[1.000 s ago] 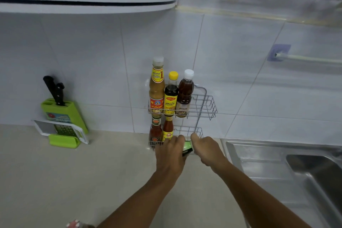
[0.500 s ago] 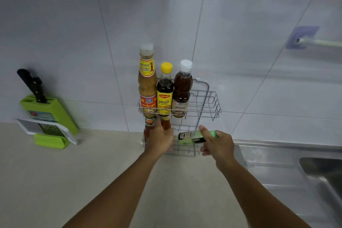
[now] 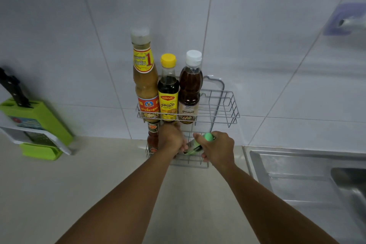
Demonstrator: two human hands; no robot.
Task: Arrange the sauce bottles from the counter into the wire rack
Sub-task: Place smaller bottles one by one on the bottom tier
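A two-tier wire rack stands against the tiled wall. Its upper tier holds a tall tan sauce bottle, a dark bottle with a yellow cap and a brown bottle with a white cap. In the lower tier a small red sauce bottle stands at the left. My right hand grips a small green-capped bottle, tilted with its cap up and to the right, over the lower tier. My left hand is at the bottle's lower end, covering the lower tier's middle.
A green knife block with a black-handled knife and a white grater stands on the beige counter at the left. A steel sink lies at the right. A purple wall hook with a bar is at the upper right.
The green-capped bottle went from lying level between my hands to tilted, cap up, lower into the bottom tier. The camera has come closer to the rack.
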